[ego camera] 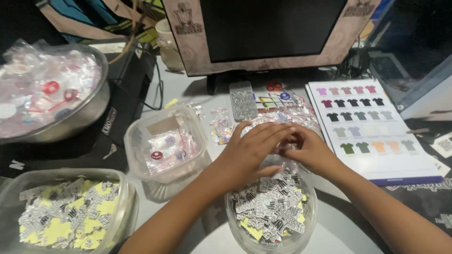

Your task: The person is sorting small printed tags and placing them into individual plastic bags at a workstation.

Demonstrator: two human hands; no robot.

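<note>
My left hand and my right hand meet over a heap of small clear plastic bags on the grey table. The left hand's fingers lie flat across the right hand's fingertips; what they pinch is hidden. Just below the hands stands a round clear tub full of black-and-white cut stickers with yellow backing.
A clear tub with bagged items stands to the left. A rectangular tub of stickers sits at bottom left, a metal bowl of bags at top left. A shirt colour chart lies right. A monitor stands behind.
</note>
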